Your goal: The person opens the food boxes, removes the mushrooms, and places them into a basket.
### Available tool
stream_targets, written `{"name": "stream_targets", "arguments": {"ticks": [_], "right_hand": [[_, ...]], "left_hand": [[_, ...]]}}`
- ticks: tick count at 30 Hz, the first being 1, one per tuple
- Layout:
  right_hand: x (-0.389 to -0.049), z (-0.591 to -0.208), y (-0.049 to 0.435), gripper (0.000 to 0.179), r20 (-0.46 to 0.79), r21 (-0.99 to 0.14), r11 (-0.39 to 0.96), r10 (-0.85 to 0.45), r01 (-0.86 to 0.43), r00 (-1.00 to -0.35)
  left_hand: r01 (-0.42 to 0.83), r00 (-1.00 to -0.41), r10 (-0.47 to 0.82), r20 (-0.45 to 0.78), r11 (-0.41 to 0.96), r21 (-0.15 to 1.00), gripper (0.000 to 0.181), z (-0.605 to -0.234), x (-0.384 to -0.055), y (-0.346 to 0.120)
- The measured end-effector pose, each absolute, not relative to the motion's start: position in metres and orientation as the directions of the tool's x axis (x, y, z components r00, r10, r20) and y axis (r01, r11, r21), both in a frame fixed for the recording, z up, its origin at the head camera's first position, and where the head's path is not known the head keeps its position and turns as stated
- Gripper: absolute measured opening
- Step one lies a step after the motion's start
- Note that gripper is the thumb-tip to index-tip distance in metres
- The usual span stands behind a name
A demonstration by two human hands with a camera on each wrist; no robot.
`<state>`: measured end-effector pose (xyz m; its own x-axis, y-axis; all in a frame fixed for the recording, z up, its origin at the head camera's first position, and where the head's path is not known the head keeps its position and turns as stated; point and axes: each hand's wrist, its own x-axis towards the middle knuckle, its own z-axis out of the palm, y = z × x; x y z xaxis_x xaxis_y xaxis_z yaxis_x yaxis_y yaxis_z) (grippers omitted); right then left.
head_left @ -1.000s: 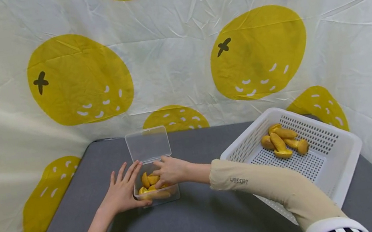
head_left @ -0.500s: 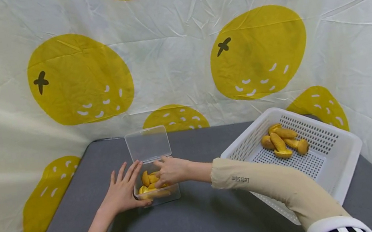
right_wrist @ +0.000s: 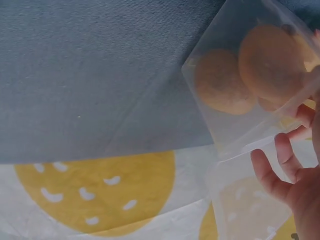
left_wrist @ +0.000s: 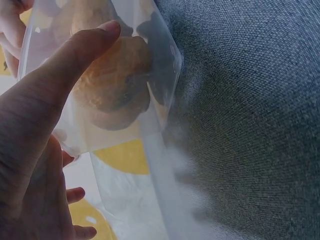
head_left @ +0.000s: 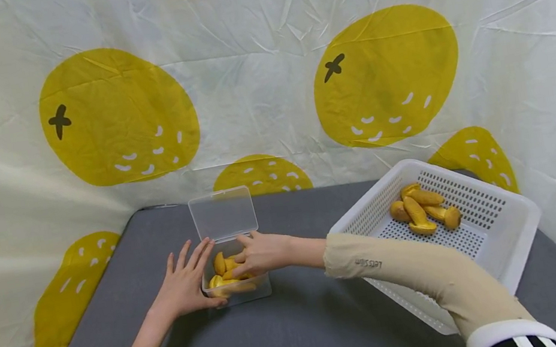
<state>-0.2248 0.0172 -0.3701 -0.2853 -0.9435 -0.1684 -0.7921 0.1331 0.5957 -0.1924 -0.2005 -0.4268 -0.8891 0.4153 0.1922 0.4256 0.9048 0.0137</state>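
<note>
A clear plastic box [head_left: 266, 291] with its lid [head_left: 223, 213] raised stands on the grey table, holding several yellow-brown king oyster mushrooms [head_left: 219, 263]. My left hand [head_left: 182, 287] spans the box's left side, its thumb on the front wall and the index fingertip at the back corner. In the left wrist view, that thumb [left_wrist: 75, 55] lies across the wall before a mushroom [left_wrist: 117, 80]. My right hand [head_left: 265, 252] reaches over the right rim, fingertips down among the mushrooms; I cannot tell whether they grip one. The right wrist view shows rounded mushroom ends [right_wrist: 272, 62] behind the wall.
A white perforated basket [head_left: 510, 258] stands on the right of the grey table [head_left: 283, 342], with several more mushrooms [head_left: 418, 215] in it. My right forearm crosses its near left corner. Behind the table hangs a white cloth [head_left: 255, 98] with yellow fruit prints.
My right hand has drawn slightly to the right and lifted a little inside the box. The left hand stays at the box's left side. The basket's mushrooms have not moved.
</note>
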Motion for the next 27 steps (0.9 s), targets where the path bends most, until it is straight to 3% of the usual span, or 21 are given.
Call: {"name": "stream_targets", "arguments": {"ticks": [9,15,22,27], "right_hand": [[-0.223,-0.349,0.036,0.038,-0.166,0.626,0.166,-0.926,-0.762,-0.338],[-0.216,-0.342,0.051,0.039,-0.13,0.63,0.157,-0.944,-0.761,-0.303],[-0.207,-0.333,0.08,0.023,0.001,0.621,0.193,-0.969,-0.76,-0.246],[-0.199,-0.325,0.111,0.018,0.095,0.591,0.26,-0.963,-0.764,-0.254]], "left_hand": [[0.434,-0.882,0.426,0.2,0.901,-0.004,0.12,-0.428,-0.193,-0.197],[0.428,-0.887,0.422,0.188,0.904,-0.008,0.119,-0.429,-0.194,-0.197],[0.432,-0.886,0.423,0.19,0.902,0.007,0.12,-0.431,-0.195,-0.196],[0.432,-0.883,0.422,0.206,0.902,0.004,0.121,-0.431,-0.194,-0.197]]}}
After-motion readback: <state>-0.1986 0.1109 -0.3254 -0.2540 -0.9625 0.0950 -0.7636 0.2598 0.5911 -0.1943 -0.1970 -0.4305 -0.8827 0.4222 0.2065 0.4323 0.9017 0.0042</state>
